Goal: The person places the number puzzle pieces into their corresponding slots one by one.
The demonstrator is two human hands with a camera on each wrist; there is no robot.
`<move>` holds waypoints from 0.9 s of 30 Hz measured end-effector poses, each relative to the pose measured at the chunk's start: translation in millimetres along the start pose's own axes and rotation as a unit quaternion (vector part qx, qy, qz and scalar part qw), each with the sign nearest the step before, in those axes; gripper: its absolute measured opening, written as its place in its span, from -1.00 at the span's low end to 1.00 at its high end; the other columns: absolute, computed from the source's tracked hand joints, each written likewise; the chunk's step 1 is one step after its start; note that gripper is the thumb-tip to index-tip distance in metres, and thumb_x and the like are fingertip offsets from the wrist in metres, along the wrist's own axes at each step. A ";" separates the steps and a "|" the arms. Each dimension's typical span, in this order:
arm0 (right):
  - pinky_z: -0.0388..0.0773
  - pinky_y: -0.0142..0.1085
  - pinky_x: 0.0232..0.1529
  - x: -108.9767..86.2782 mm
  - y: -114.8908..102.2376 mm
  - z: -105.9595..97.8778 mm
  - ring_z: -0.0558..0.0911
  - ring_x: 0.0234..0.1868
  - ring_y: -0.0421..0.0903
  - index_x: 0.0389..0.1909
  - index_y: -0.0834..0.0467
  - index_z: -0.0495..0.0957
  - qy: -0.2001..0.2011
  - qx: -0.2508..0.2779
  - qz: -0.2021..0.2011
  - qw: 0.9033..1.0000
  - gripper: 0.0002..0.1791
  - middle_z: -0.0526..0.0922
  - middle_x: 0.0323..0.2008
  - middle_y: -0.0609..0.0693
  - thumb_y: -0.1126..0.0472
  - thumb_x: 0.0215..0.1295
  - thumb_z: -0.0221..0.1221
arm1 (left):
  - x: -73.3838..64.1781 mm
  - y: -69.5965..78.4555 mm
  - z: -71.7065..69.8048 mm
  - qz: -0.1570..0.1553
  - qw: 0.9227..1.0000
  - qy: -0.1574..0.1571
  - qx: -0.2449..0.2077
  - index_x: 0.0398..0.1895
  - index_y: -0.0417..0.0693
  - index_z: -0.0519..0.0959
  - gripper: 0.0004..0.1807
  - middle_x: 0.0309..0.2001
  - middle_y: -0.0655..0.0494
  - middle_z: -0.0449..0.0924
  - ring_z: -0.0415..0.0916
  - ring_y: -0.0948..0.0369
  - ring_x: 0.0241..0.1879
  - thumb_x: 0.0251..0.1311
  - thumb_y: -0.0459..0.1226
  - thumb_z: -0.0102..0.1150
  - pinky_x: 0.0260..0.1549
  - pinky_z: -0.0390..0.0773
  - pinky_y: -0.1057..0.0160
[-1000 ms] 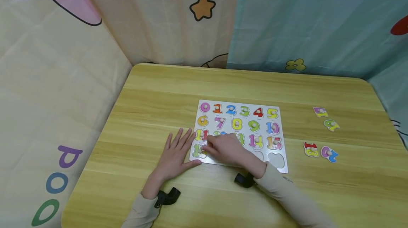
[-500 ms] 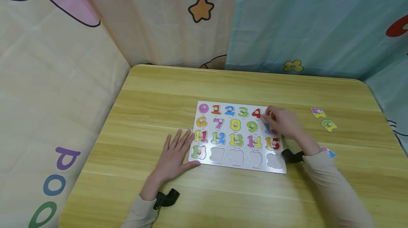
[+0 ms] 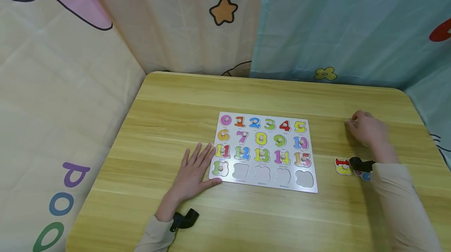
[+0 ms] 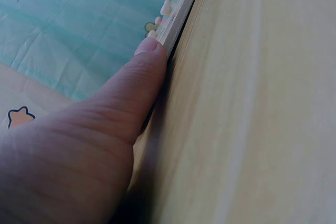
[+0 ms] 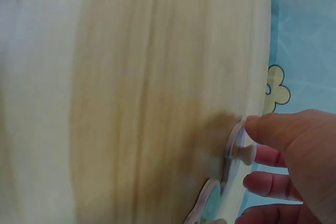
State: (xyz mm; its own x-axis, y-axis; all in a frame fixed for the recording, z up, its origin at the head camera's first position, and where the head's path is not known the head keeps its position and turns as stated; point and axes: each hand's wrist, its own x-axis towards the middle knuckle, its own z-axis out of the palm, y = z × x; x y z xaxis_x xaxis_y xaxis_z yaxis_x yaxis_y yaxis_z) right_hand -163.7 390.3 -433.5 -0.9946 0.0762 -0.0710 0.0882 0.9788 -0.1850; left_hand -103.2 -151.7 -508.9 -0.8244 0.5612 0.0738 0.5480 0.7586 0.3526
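A white number puzzle board (image 3: 311, 188) lies on the table, its upper rows and the first spot of the bottom row filled with knobbed numbers. My left hand (image 3: 190, 173) lies flat with fingers spread at the board's left corner; the left wrist view shows the thumb (image 4: 126, 93) against its edge. Off to the right, my right hand (image 3: 370, 128) pinches a number puzzle piece (image 5: 232, 145) by its small knob, thumb at the piece's rim. Much of that piece is hidden by the fingers. Another piece (image 5: 210, 203) lies close beside it.
A red and yellow 18 piece (image 3: 343, 166) lies right of the board, next to a purple and blue piece (image 3: 366, 176) partly covered by the wrist camera (image 3: 361, 164). Several bare recesses line the board's bottom row. Curtains (image 3: 327, 28) hang behind the table.
My right hand has moved from the board's lower left, across its upper right corner, to the loose pieces at the far right, and now grips one. The left hand stays put.
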 end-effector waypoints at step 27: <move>0.37 0.05 -0.59 -11.7 11.8 -0.3 0.53 -0.44 0.26 -0.12 0.31 0.29 -0.035 -0.028 0.018 0.999 -0.70 0.53 -0.37 0.35 0.12 0.38 -0.05 | -0.4 -1.5 1.8 0.003 1.000 0.005 -0.002 0.51 0.03 -0.02 -0.02 0.50 0.08 -0.14 -0.39 0.03 0.46 0.15 0.32 -0.03 0.32 -0.43 -0.10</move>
State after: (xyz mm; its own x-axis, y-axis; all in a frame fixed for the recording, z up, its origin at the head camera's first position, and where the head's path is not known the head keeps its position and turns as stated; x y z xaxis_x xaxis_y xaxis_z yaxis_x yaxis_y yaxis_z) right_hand -151.0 401.0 -434.6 -0.9842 0.1004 -0.1456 0.1192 0.9848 -0.1266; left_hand -103.4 -152.4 -511.1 -0.8224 0.5626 0.0847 0.5523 0.7537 0.3561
